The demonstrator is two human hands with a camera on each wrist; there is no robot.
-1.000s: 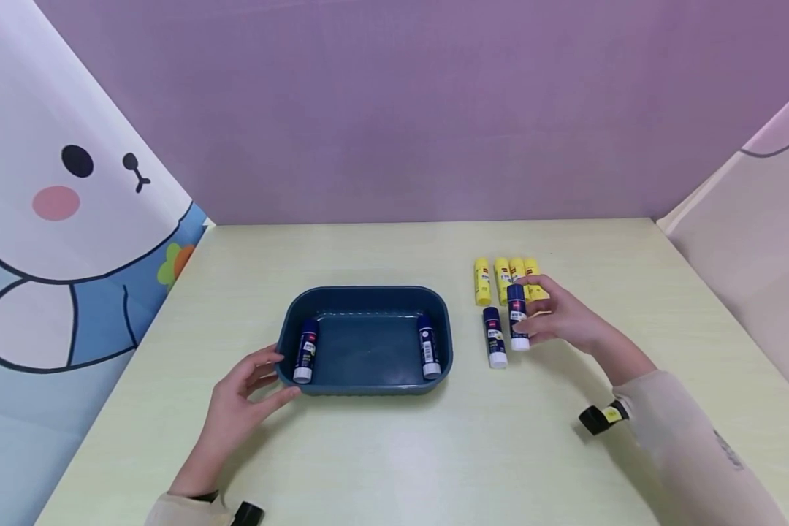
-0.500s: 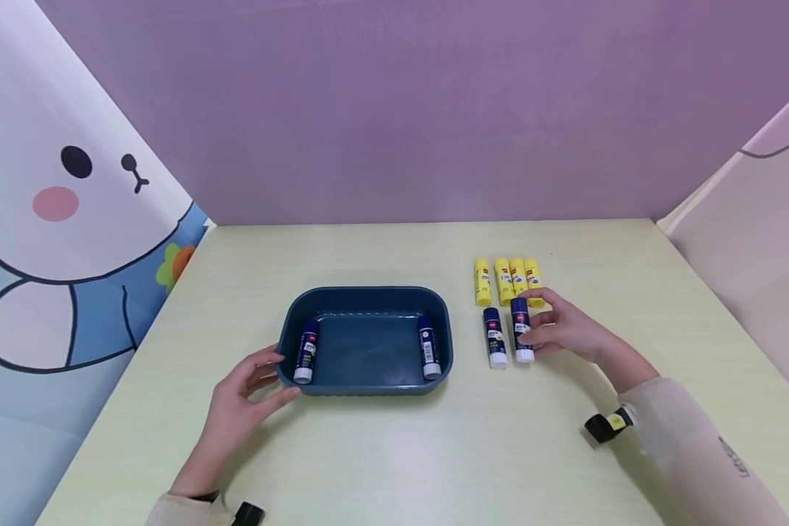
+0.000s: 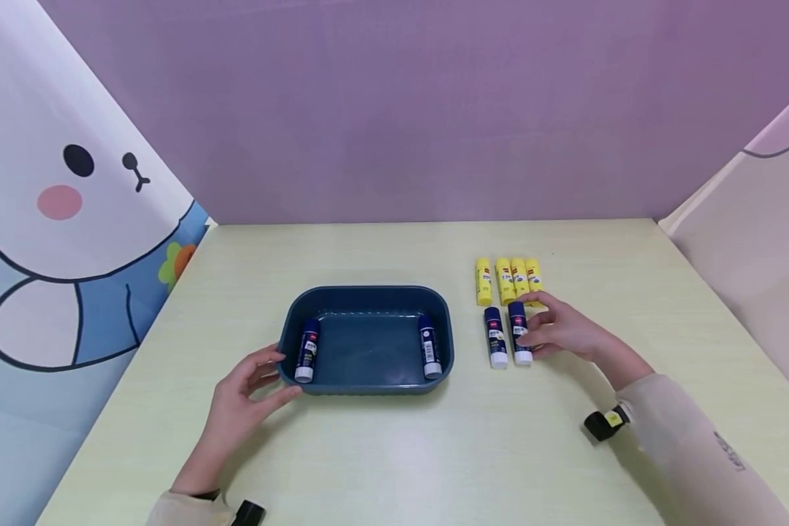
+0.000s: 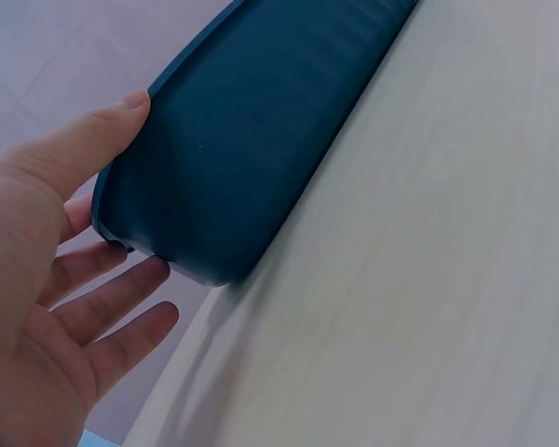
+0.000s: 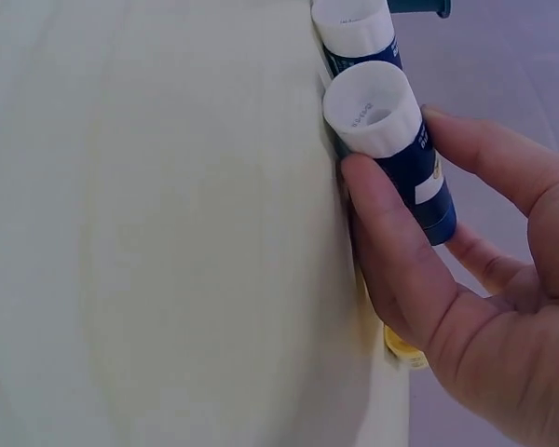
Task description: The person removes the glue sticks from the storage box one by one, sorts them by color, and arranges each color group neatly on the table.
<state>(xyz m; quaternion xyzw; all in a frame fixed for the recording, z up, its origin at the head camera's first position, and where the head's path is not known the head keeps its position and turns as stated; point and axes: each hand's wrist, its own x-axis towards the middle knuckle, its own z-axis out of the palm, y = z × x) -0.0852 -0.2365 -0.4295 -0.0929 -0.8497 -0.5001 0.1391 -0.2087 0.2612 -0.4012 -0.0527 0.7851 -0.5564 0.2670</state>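
Observation:
My right hand [image 3: 562, 327] pinches a dark blue glue stick [image 3: 519, 325] with a white end between thumb and fingers. In the right wrist view, the held glue stick [image 5: 373, 112] points its white end at the camera. A second blue glue stick [image 3: 495, 336] lies just left of it on the table. My left hand [image 3: 243, 394] touches the near left corner of a dark blue plastic tray [image 3: 375, 389], thumb on the near side, fingers spread at the left. Inside the tray, one blue glue stick [image 3: 307, 351] lies at the left end, another blue glue stick [image 3: 429, 347] at the right.
Beyond the blue sticks lie several yellow glue sticks [image 3: 505, 281] in a row, one slightly apart at the left. A pale wood-grain table [image 3: 381, 460] carries everything. A purple backdrop [image 3: 394, 109] stands behind, and a cartoon-printed panel [image 3: 46, 277] at the left.
My right hand has brought the held glue stick nearer to me and slightly right, down beside the other blue one. The left hand and tray stay put.

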